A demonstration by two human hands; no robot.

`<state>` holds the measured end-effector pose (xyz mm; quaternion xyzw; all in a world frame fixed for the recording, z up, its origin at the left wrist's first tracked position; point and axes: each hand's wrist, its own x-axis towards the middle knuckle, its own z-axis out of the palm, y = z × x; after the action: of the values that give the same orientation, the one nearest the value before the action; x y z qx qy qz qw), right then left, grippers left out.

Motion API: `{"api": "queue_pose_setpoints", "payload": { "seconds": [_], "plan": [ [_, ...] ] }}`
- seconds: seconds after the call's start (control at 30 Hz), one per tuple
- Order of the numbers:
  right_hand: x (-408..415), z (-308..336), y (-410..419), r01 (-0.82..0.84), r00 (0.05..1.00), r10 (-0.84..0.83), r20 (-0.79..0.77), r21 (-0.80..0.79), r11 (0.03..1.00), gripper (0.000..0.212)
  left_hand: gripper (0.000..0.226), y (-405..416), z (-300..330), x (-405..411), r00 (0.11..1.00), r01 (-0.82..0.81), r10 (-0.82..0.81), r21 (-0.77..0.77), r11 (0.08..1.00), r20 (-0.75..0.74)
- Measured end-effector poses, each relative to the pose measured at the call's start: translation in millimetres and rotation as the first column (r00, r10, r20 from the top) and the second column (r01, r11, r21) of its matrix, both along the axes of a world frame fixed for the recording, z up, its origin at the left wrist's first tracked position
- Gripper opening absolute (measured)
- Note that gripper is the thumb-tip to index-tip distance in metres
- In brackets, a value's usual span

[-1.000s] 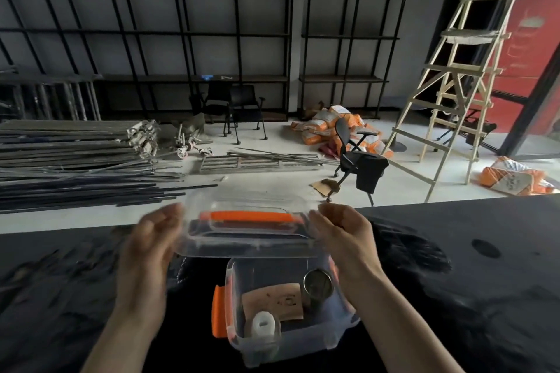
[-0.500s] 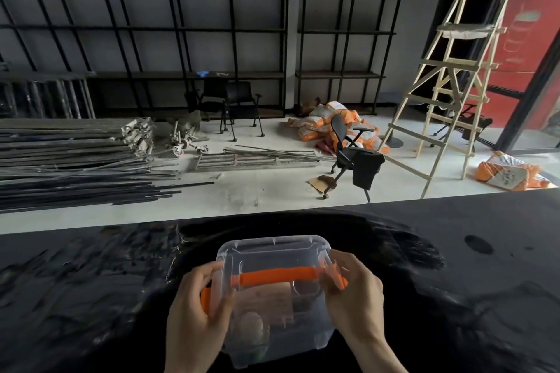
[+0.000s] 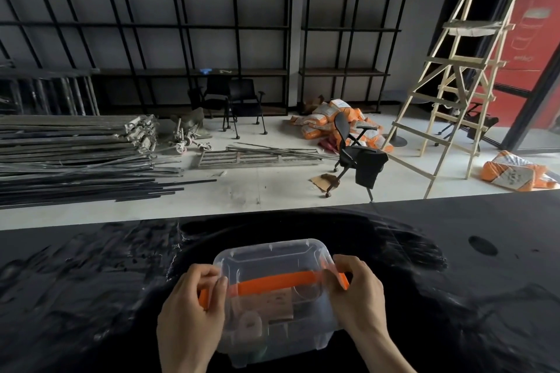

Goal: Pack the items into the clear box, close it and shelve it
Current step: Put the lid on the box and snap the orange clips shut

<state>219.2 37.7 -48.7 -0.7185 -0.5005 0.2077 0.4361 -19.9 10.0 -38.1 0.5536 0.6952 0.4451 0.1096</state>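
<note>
Both hands' fingers [image 3: 218, 283] flanking clear box [image 3: 272, 257]

A bare storeroom or a fit-out site under renovation is shown. Empty black metal shelving [image 3: 145, 24] is lined along the wall, metal bars [image 3: 75, 166] are stacked on the pale floor, and a wooden ladder [image 3: 460, 76] and orange sacks [image 3: 330, 121] are seen beyond.

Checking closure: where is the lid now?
In the head view, the lid sits on the clear box, low centre, between left hand and right hand.
</note>
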Motion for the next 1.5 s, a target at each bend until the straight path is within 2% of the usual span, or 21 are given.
{"api": "queue_pose_setpoints", "payload": {
  "seconds": [0.13,0.23,0.37,0.57,0.63,0.67,0.73,0.77,0.83,0.9,1.03,1.1,1.17,1.3,1.4,1.5],
  "plan": [
    [3,-3,2,0.019,0.998,-0.021,-0.062,-0.035,0.999,0.013,0.021,2,-11,-3,0.997,-0.027,0.029,-0.034,0.999,0.067],
    [2,-7,1,0.035,0.986,-0.058,-0.154,-0.145,0.989,0.032,0.038,6,-19,-6,0.996,-0.035,0.044,-0.130,0.991,0.074],
    [5,-5,3,0.011,0.976,-0.066,-0.209,-0.256,0.967,0.065,0.057,12,-17,-11,0.957,-0.003,0.093,-0.312,0.950,0.274],
    [7,0,4,0.011,0.936,-0.119,-0.333,-0.309,0.951,0.072,0.057,10,-10,-8,0.856,0.029,0.198,-0.427,0.904,0.478],
    [6,-2,5,0.009,0.924,-0.138,-0.358,-0.337,0.941,0.079,0.066,11,-11,-13,0.846,0.109,0.160,-0.460,0.881,0.508],
    [5,2,4,0.012,0.919,-0.148,-0.366,-0.350,0.937,0.076,0.062,10,-10,-14,0.850,0.140,0.143,-0.478,0.867,0.507],
    [6,4,5,0.034,0.945,-0.137,-0.296,-0.330,0.944,0.045,0.047,7,-5,-15,0.888,0.104,0.136,-0.480,0.871,0.440],
    [6,6,5,0.052,0.959,-0.132,-0.252,-0.300,0.952,0.037,0.042,7,-3,-15,0.922,0.045,0.139,-0.457,0.888,0.361],
    [6,7,5,0.066,0.980,-0.105,-0.169,-0.224,0.972,0.050,0.025,7,3,-13,0.964,-0.040,0.134,-0.372,0.927,0.228],
    [5,8,4,0.058,0.989,-0.080,-0.122,-0.172,0.983,0.052,0.011,6,10,-7,0.984,-0.057,0.112,-0.346,0.937,0.140],
    [0,11,2,0.036,0.995,-0.048,-0.082,-0.143,0.989,0.038,0.009,2,18,1,0.998,-0.059,0.053,-0.317,0.946,-0.029],
    [-1,12,1,0.037,0.998,-0.043,-0.037,-0.147,0.988,0.031,0.018,2,20,4,0.995,-0.075,0.052,-0.300,0.951,-0.083],
    [-2,14,0,0.034,0.999,-0.036,-0.013,-0.138,0.990,0.031,0.020,3,19,6,0.995,-0.078,0.057,-0.284,0.956,-0.082],
    [-4,18,-2,0.037,0.998,-0.030,0.057,-0.128,0.991,0.031,0.010,6,14,6,0.992,-0.092,0.064,-0.260,0.961,-0.112],
    [-6,19,-3,0.050,0.990,-0.034,0.138,-0.116,0.992,0.023,0.007,6,12,7,0.986,-0.102,0.067,-0.243,0.965,-0.151],
    [-8,22,-5,0.030,0.985,-0.014,0.172,-0.093,0.995,0.014,0.024,7,7,9,0.983,-0.112,0.076,-0.221,0.969,-0.168]
  ]
}}
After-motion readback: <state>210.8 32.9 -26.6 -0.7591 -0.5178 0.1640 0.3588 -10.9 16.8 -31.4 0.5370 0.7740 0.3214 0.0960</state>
